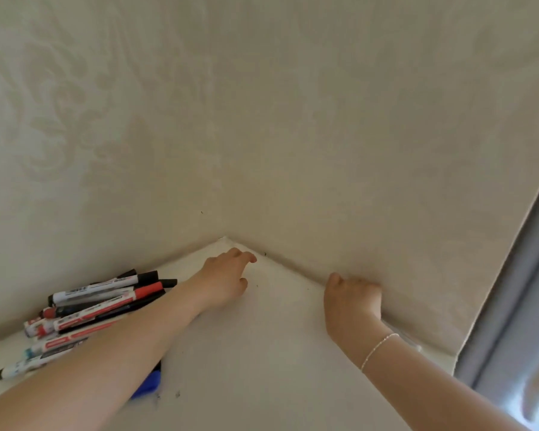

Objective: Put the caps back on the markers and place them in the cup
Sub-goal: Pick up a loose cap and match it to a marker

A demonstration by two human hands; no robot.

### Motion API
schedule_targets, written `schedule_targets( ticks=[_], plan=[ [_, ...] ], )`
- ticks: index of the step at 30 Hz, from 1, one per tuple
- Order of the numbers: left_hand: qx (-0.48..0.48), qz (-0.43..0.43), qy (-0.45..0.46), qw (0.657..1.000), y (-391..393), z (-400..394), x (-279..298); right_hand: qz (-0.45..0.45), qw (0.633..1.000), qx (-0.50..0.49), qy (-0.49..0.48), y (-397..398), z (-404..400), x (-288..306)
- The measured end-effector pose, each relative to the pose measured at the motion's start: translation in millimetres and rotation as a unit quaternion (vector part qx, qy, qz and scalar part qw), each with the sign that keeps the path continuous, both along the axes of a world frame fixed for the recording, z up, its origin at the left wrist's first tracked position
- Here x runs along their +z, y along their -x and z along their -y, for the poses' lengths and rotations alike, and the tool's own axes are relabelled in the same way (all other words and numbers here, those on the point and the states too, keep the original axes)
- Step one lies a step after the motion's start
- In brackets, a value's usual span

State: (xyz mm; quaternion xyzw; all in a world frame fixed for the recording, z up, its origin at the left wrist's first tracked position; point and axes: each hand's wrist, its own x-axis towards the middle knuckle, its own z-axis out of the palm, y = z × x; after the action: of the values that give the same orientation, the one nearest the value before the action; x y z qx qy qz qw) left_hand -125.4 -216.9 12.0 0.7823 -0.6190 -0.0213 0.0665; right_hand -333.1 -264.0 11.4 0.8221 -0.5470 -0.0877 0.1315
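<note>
Patterned cream walls (262, 104) meet in a corner over a white table (262, 353). A grey curtain (511, 306) hangs at four o'clock. The markers (91, 309) lie heaped at eight o'clock against the left wall, several capped in black or red. The left hand (226, 279) reaches toward the corner, fingers loosely curled, holding nothing. The right hand (353, 301), at three o'clock from it, presses the wall; whether it grips anything, I cannot tell. A blue thing (148, 384) peeks from under the left forearm.

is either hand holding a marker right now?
No. The left hand and right hand both rest near the wall corner holding nothing, while the markers lie piled by the left forearm.
</note>
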Motion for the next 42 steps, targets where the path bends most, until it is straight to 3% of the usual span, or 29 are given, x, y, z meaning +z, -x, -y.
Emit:
schedule_targets(
  ticks=[3, 6, 10, 12, 15, 18, 21, 22, 24, 27, 30, 33, 38, 42],
  plan=[
    [0.018, 0.011, -0.004, 1.0, -5.8, 6.2, -4.6, -0.016, 0.999, -0.019, -0.025, 4.6, 4.1, -6.3],
    [0.045, 0.017, -0.012, 0.999, -14.8, 7.7, -9.5, 0.027, 0.999, 0.008, -0.042, 10.6, 6.6, -6.2],
    [0.081, 0.016, -0.012, 0.997, -30.5, 8.4, -18.2, 0.198, 0.972, 0.087, -0.093, 12.6, 14.6, 6.3],
    [0.099, 0.014, -0.012, 0.995, -37.9, 9.1, -21.6, 0.371, 0.906, 0.099, -0.178, 5.8, 18.4, 12.3],
    [0.116, 0.006, -0.015, 0.993, -45.4, 9.8, -26.6, 0.605, 0.751, 0.098, -0.246, -7.3, 18.7, 21.2],
    [0.124, 0.007, -0.002, 0.992, -48.7, 11.3, -29.3, 0.691, 0.66, 0.108, -0.274, -15.9, 13.5, 27.3],
    [0.117, 0.018, 0.045, 0.992, -50.6, 10.8, -27.2, 0.72, 0.62, 0.112, -0.29, -21.7, 10.4, 29.7],
    [0.104, 0.0, 0.068, 0.992, -49.9, 9.4, -24.9, 0.718, 0.623, 0.119, -0.286, -23.4, 10.5, 28.7],
    [0.067, -0.117, 0.129, 0.983, -45.4, 5.9, -18.2, 0.697, 0.646, 0.137, -0.278, -27.2, 11.6, 26.4],
    [0.031, -0.333, 0.184, 0.924, -32.5, -3.2, 3.6, 0.663, 0.678, 0.155, -0.277, -33.5, 11.8, 24.0],
    [0.004, -0.418, 0.214, 0.883, -27.5, -12.5, 22.2, 0.648, 0.686, 0.172, -0.282, -41.3, 7.8, 25.5],
    [-0.016, -0.425, 0.238, 0.873, -27.8, -24.0, 36.2, 0.639, 0.692, 0.186, -0.28, -48.9, 1.9, 30.0],
    [-0.03, -0.383, 0.243, 0.891, -35.8, -41.0, 44.9, 0.621, 0.71, 0.202, -0.263, -60.6, -7.1, 37.5],
    [-0.041, -0.306, 0.212, 0.927, -38.2, -53.6, 48.8, 0.569, 0.753, 0.23, -0.238, -68.1, -13.6, 38.8]
  ],
)
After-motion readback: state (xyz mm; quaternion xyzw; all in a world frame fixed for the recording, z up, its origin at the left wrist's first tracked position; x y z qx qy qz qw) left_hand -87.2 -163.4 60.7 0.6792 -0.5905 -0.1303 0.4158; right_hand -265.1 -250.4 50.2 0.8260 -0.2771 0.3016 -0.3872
